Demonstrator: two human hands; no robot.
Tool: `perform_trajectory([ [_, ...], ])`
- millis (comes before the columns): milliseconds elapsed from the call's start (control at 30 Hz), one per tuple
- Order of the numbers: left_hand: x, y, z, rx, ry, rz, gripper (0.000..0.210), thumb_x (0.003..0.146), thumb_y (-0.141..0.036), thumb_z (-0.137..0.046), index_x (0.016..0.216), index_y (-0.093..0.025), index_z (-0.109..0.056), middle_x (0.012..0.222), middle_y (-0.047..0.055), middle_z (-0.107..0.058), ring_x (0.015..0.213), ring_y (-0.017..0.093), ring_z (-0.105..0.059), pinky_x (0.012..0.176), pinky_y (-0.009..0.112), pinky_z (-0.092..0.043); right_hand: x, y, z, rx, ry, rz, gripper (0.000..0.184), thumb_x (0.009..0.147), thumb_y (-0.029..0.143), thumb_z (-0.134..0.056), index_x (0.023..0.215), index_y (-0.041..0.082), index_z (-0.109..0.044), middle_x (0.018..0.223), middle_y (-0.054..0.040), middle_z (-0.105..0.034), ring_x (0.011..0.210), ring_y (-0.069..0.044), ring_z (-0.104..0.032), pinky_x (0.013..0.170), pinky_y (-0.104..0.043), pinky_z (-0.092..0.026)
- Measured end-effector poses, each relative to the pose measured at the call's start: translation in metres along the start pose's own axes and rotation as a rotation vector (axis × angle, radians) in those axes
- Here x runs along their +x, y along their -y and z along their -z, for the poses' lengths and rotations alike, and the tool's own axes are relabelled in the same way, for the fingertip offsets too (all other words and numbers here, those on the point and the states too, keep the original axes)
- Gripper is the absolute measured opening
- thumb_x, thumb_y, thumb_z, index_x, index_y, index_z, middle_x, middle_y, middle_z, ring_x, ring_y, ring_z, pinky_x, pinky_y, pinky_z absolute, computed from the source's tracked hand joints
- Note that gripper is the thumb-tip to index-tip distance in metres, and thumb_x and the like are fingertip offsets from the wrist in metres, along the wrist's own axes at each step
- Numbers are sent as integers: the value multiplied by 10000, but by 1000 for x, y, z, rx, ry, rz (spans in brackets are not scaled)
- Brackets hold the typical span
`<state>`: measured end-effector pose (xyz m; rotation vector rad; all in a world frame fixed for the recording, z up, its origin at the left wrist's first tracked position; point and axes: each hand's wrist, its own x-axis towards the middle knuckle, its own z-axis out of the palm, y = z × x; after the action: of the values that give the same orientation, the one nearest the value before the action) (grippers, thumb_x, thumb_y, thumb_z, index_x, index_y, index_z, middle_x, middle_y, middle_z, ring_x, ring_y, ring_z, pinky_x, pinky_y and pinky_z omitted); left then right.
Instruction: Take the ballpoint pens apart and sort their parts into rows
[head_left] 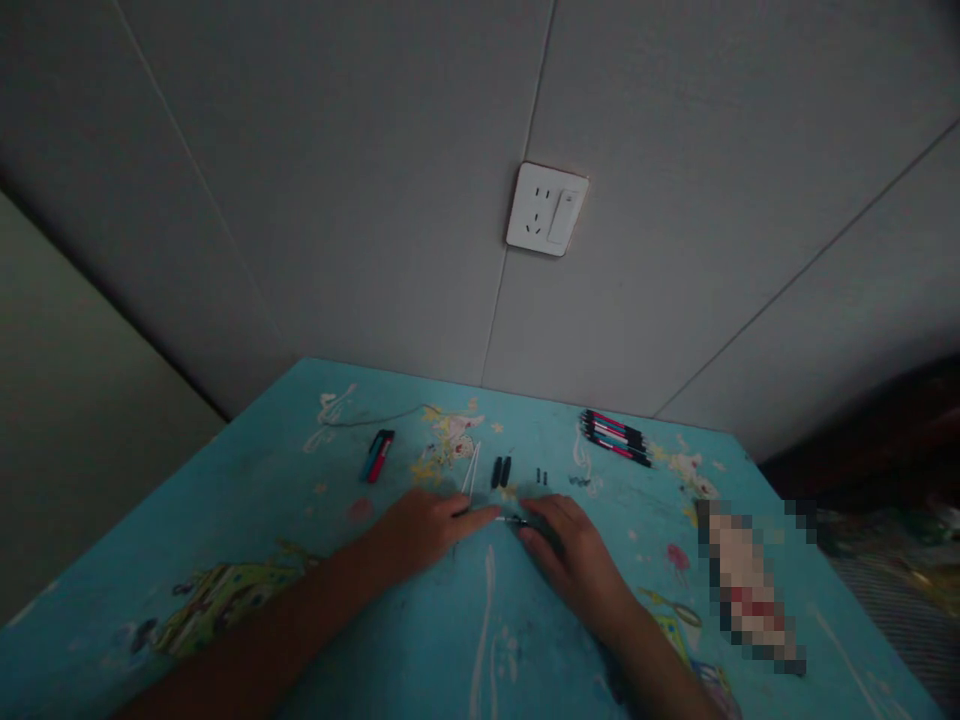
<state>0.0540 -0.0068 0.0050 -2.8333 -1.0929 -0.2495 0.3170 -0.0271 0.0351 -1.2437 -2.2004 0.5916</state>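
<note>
Near the middle of the table, my left hand point(431, 525) has its fingers closed at the left end of a thin pen part point(514, 520), pale at one end and dark at the other. My right hand point(570, 548) pinches the dark end between thumb and fingers. Just beyond the left fingers lie thin white refills point(471, 470). Two black grip sleeves point(501, 472) sit behind the hands, followed to the right by two small dark pieces point(541, 477) and what look like small springs point(580, 481). Blue and red barrels with dark ends point(377, 457) lie at the left.
Several pens point(615, 437) lie in a row at the back right. A pixelated patch point(750, 590) covers something on the right side. The blue patterned table point(247, 480) meets a grey wall point(375, 200) bearing a white socket plate point(547, 210).
</note>
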Motion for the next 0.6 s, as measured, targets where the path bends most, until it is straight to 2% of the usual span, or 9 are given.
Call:
perform_trajectory([
  [100,1,-5,-1,-8,-18,-30,544,954,-184,-512,1453,-360,-382,869,5,-621,630,151,-592,531,265,-444,1,1,-5,18,5,24,139,960,302,-551,1018,240,-661,962,-38,-659,939,-191,-601,879,-341,-475],
  [200,1,-5,1,1,-36,-5,527,946,-171,-517,1431,-351,-418,882,10,-630,616,149,-593,518,264,-434,2,-3,-4,-7,8,13,174,977,317,-514,945,236,-665,912,-33,-665,898,-189,-609,851,-331,-469],
  [267,1,-2,2,2,-50,37,504,937,-153,-519,1404,-332,-457,867,13,-631,608,144,-591,515,256,-428,2,-11,-1,-50,-51,-47,206,980,339,-496,944,225,-664,916,-45,-674,879,-192,-620,826,-320,-473],
  [400,2,4,6,-10,-89,101,427,944,-150,-494,1348,-288,-521,831,19,-632,603,136,-589,529,245,-431,5,-29,2,-264,-212,-261,284,976,395,-471,983,198,-674,912,-76,-698,799,-203,-651,742,-305,-470],
  [467,2,0,7,-33,-116,69,383,960,-181,-482,1326,-280,-538,822,19,-632,612,135,-597,532,243,-430,7,-34,1,-389,-242,-336,318,975,416,-456,973,195,-684,897,-80,-708,762,-205,-661,699,-297,-453],
  [600,0,-22,14,-100,-122,-105,286,974,-297,-498,1249,-300,-576,778,-4,-626,604,136,-604,532,257,-415,15,-35,-5,-547,-253,-421,363,974,447,-442,935,192,-698,866,-89,-718,714,-199,-666,621,-281,-408],
])
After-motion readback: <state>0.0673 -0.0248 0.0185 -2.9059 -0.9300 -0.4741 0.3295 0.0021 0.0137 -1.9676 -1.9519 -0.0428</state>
